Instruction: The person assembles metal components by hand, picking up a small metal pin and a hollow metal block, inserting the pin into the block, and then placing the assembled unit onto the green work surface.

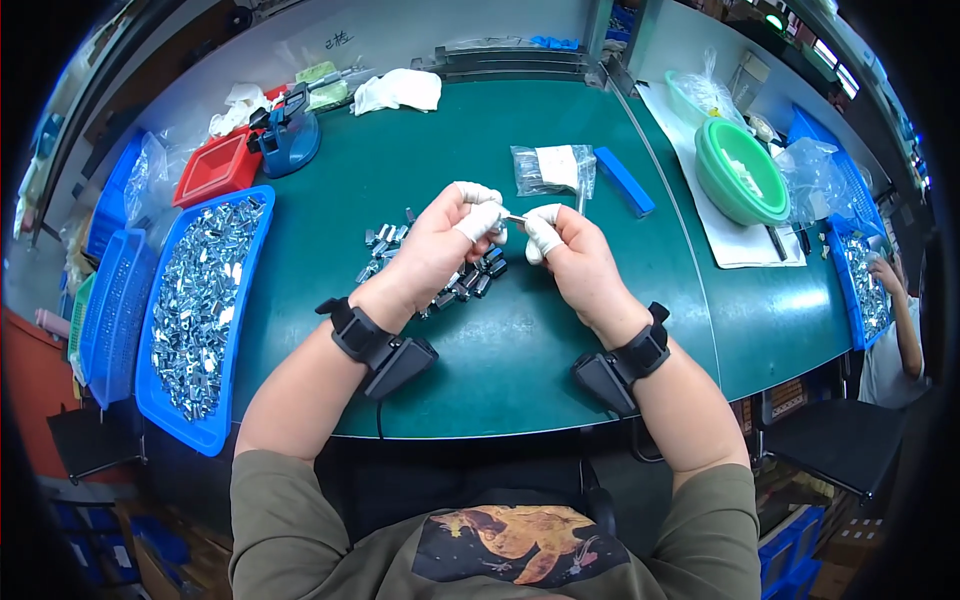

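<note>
Above the middle of the green table, my left hand and my right hand meet with fingers pinched, white covers on several fingertips. Between them runs a slim metal piece, its ends hidden in the fingers. My right hand grips one end; whatever else sits in my left fingertips is hidden. Beneath and beside my left hand lie loose shiny metal parts, small and block-like. Just beyond my right hand is a clear plastic bag of thin metal pieces with a white label, next to a blue bar.
A blue tray heaped with metal parts stands at left, near a red bin and a blue micrometer stand. White cloth lies at the back. Green bowls stand right; another person's hand is over a far-right tray.
</note>
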The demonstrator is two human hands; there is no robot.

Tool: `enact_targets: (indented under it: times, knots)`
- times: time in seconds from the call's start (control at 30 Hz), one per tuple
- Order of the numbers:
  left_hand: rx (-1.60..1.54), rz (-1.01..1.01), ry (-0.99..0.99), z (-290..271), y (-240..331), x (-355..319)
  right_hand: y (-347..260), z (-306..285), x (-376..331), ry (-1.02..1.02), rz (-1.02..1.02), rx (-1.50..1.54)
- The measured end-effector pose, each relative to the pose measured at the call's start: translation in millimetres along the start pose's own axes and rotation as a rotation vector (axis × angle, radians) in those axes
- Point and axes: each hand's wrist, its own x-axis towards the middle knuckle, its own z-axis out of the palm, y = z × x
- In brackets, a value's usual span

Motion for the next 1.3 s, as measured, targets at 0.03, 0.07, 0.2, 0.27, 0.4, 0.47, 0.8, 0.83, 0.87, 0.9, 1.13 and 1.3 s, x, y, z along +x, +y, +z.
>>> enact_targets:
  times: [0.03,0.07,0.2,0.27,0.4,0.47,0.8,0.83,0.87,0.9,1.13,1.3]
  knots:
    - [0.076,0.06,0.009,2,-2,-1,2,0,0,0.034,-0.047,-0.051]
    - [0.151,0.12,0.018,4,-3,-2,3,-1,1,0.068,-0.094,-0.103]
    - [0.261,0.204,-0.005,0,1,-2,-2,-3,1,-0.023,0.117,0.079]
    - [0.279,0.215,-0.022,-1,3,-3,-8,-7,-2,-0.087,0.199,0.214]
    - [0.151,0.304,-0.067,5,1,-8,-16,-6,-7,-0.174,0.336,0.43]
    - [0.234,0.37,-0.028,8,0,-7,-18,-1,-8,-0.069,0.273,0.353]
    - [0.542,0.527,-0.061,10,9,-17,-12,-10,-5,-0.302,0.349,0.415]
    - [0.571,0.547,-0.071,11,12,-19,-12,-9,-5,-0.298,0.333,0.409]
    - [0.6,0.567,-0.082,13,15,-20,-13,-9,-6,-0.293,0.315,0.404]
    - [0.633,0.587,-0.095,12,16,-20,-13,-8,-5,-0.301,0.325,0.39]
    - [0.661,0.622,-0.049,6,13,-20,-7,-7,0,-0.32,0.294,0.436]
    - [0.381,0.526,0.076,-2,2,-10,-6,-5,0,-0.203,0.219,0.245]
